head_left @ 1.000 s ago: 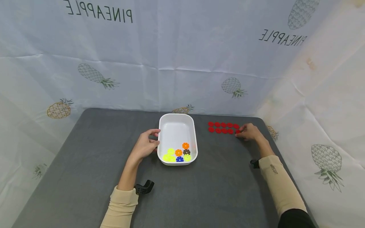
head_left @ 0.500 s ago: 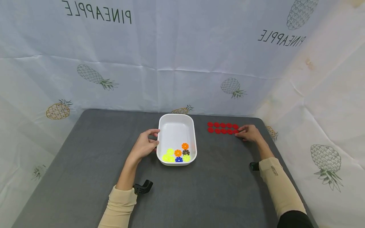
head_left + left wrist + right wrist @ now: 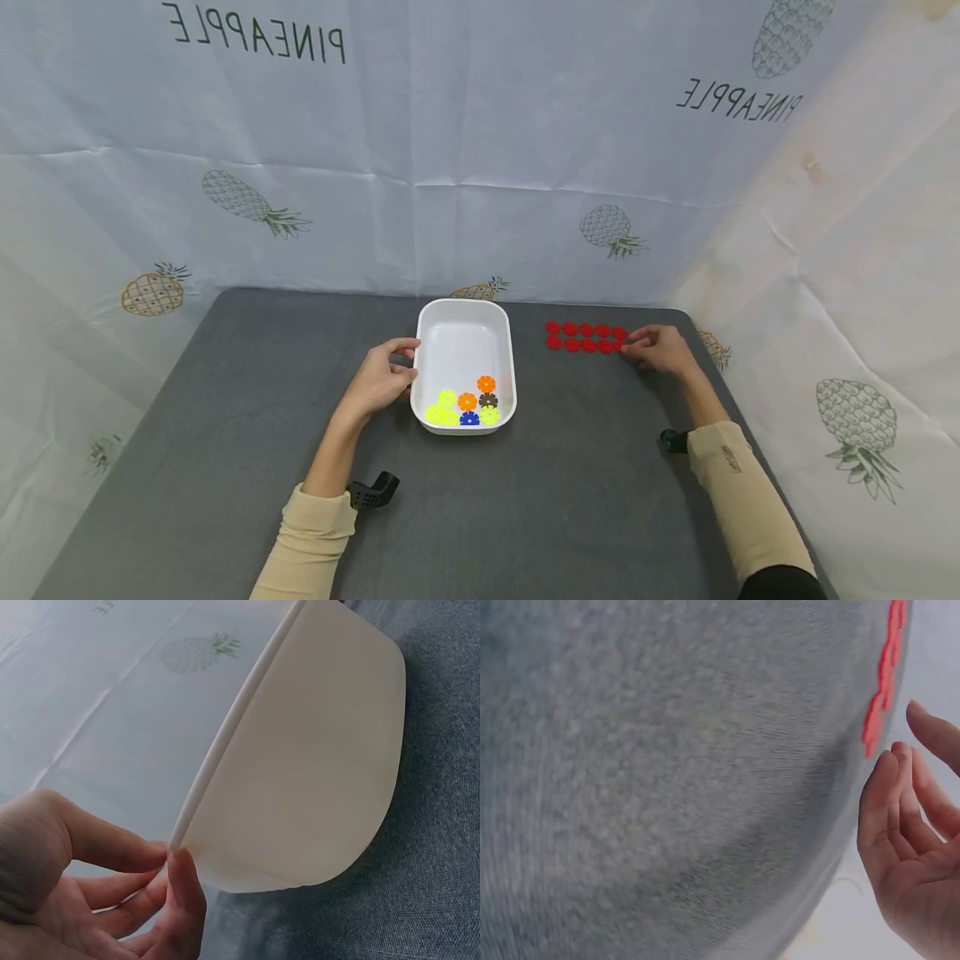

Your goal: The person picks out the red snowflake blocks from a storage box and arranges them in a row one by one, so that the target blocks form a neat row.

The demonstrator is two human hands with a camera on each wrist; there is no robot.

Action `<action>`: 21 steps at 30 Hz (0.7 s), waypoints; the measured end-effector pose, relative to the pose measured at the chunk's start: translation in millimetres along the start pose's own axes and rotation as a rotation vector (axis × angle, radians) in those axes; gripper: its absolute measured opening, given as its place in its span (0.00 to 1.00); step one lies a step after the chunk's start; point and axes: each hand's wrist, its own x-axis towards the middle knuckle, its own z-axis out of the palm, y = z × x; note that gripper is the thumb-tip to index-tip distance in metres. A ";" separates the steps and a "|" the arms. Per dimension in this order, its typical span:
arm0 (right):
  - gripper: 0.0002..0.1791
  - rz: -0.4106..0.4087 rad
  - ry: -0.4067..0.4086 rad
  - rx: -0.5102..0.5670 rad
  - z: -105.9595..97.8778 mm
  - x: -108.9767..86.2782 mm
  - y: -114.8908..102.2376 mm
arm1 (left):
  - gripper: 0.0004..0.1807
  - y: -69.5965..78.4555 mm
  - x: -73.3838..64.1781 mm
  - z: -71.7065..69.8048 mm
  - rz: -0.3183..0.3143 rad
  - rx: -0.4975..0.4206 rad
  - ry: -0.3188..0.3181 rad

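At the left long side of a white tray, my left hand pinches the rim between thumb and fingers, as the left wrist view shows close up. Inside the tray's near end lie several yellow flower-shaped discs, two orange ones, a brown one and a blue one. Two rows of red flower-shaped discs lie on the table to the right. My right hand is at their right end, fingertips by the last disc of the near row. Its thumb and fingers are apart in the right wrist view.
The grey tabletop carries the tray and red discs near its far edge. A pineapple-print white curtain hangs behind and along both sides. Black wrist mounts sit on both forearms.
The last red disc of the near row has slid slightly left, closer to its neighbour. My right fingers have eased back a little from it. The left hand keeps its grip on the tray.
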 end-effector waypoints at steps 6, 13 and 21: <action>0.22 -0.101 0.112 -0.063 -2.4 -12.6 -20.6 | 0.30 0.5 0.4 -10.7 0.047 0.106 -0.022; 0.34 -0.335 0.340 -0.238 -1.8 -34.8 -55.6 | 0.37 9.9 2.6 -61.2 0.402 0.528 0.222; 0.58 -0.485 0.536 -0.568 4.5 -57.1 -76.3 | 0.60 14.9 5.5 -120.2 0.559 1.020 0.399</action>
